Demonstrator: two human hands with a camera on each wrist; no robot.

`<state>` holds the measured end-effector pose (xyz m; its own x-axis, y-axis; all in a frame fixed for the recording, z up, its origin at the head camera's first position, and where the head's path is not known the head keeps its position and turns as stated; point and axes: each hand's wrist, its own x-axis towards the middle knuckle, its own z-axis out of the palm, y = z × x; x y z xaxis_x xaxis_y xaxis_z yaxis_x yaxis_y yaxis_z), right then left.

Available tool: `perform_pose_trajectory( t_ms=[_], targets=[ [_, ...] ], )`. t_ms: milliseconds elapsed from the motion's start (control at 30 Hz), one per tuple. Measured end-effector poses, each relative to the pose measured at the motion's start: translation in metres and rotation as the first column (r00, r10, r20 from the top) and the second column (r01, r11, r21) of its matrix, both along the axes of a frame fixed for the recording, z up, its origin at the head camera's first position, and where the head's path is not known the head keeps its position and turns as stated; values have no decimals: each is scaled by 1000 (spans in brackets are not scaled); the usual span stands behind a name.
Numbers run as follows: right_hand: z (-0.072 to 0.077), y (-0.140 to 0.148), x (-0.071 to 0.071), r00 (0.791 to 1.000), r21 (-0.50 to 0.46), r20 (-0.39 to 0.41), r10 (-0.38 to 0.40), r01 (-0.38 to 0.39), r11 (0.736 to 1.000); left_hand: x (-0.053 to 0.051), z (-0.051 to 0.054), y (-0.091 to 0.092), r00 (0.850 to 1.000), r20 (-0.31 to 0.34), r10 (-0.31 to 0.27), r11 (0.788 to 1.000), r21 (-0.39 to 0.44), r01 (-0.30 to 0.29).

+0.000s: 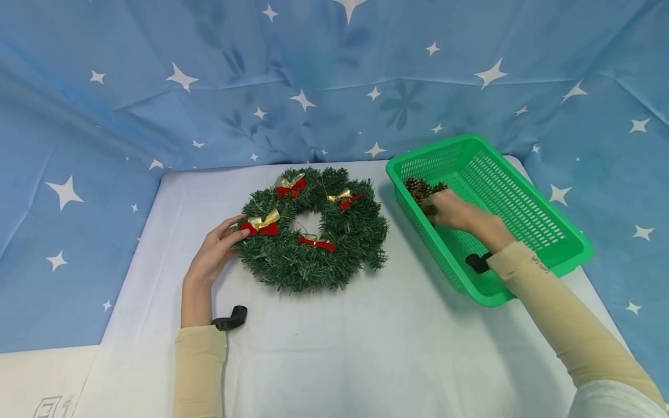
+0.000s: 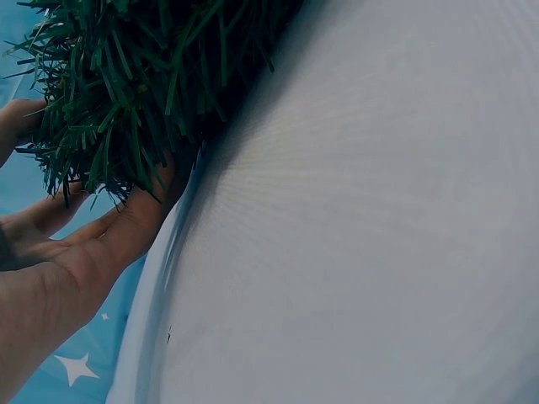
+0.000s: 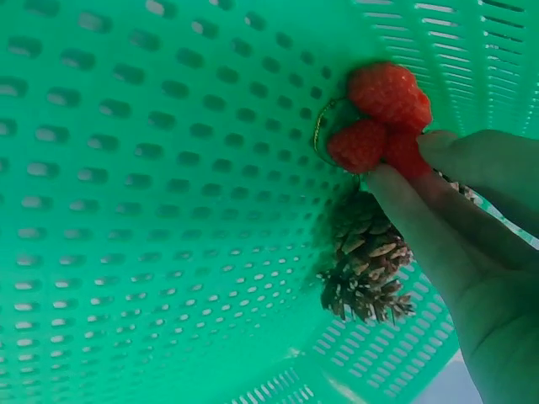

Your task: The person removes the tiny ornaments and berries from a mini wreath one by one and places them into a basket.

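Observation:
A green wreath (image 1: 313, 264) with several red-and-gold bows lies on the white-covered table. My left hand (image 1: 214, 249) grips its left edge, thumb on top beside a bow (image 1: 261, 227) and fingers under the greenery, as the left wrist view shows at the wreath's underside (image 2: 160, 93). Inside the green basket (image 1: 522, 232), my right hand (image 1: 452, 210) pinches a cluster of red raspberry ornaments (image 3: 387, 93) between thumb and fingers. A thin gold loop hangs from the cluster. Brown pine cones (image 1: 417, 187) lie right by those fingers; the head view hides the raspberries behind the hand.
The basket has high slotted walls and stands at the table's right, angled, its rim (image 1: 428, 232) near the right forearm. A blue cloth (image 1: 313, 69) with white stars hangs behind and at both sides. White tabletop (image 1: 334, 348) lies in front of the wreath.

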<state>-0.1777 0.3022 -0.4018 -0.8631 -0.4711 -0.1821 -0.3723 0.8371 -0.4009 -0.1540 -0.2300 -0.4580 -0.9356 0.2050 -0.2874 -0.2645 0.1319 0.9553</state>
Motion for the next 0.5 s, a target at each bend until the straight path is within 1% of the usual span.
perform_pose_trajectory(
  t_ms=[133,267,500],
  targets=[
    [1,1,0,1000,-5,-22,8,-8,1000,0,0,0,1000,2,0,1000,4,0],
    [4,1,0,1000,-17,-26,11,-11,1000,-1,0,0,1000,6,2,1000,2,-2],
    [19,-6,-3,999,-15,-46,28,-29,999,0,1,0,1000,6,1,1000,-6,-1]
  ],
)
